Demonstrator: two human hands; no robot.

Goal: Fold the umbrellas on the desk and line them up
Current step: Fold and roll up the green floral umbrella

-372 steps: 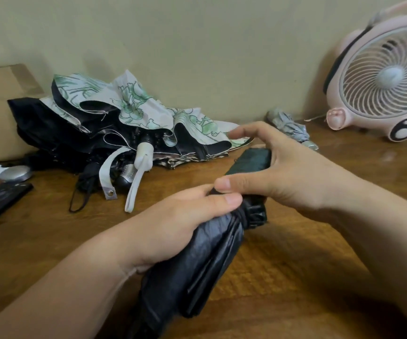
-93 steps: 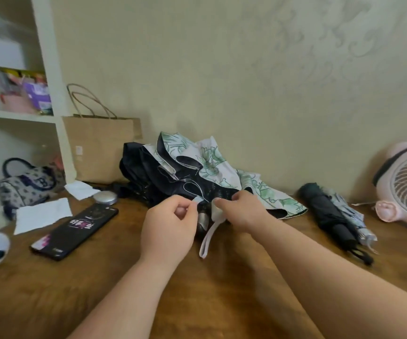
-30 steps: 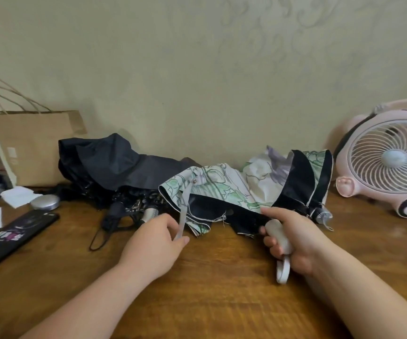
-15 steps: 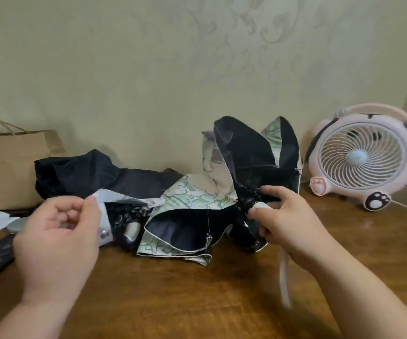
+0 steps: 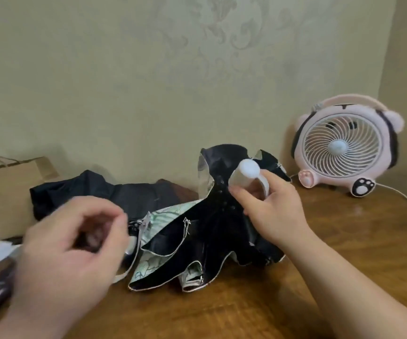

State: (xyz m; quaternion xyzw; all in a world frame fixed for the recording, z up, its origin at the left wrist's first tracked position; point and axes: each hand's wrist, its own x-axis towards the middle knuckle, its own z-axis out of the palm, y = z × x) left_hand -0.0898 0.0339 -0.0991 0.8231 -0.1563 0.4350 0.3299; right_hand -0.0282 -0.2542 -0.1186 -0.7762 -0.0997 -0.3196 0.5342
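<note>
While the fingers (image 5: 279, 185) of the right hand (image 5: 273, 214) are curling firmly round the white handle (image 5: 245, 174) of the floral umbrella (image 5: 212, 228), they are holding that end raised and tipped towards the camera. The canopy is hanging loose below the handle, black lining outward with green print showing in the folds, and its lower edge is lying on the counter (image 5: 344, 228).

The left hand (image 5: 68, 248) is hovering just beside the canopy's near edge. Its fingers (image 5: 114, 216) are curling inward, but the blur is hiding whether they are pinching anything. A pale strap (image 5: 134, 263) is running down to the counter right beside them.

By my judgement, the step in hand is gathering this canopy, and the folding is barely under way. The next move is calling for the left hand to draw the slack panels flat round the shaft, all one way, then bind them with the strap while the right hand is steadying the handle.

Behind, against the wall, a black umbrella (image 5: 114, 194) is lying rumpled and waiting its turn, between a paper bag (image 5: 4, 187) and the floral canopy. A pink fan (image 5: 341, 148) is standing well to the right.
</note>
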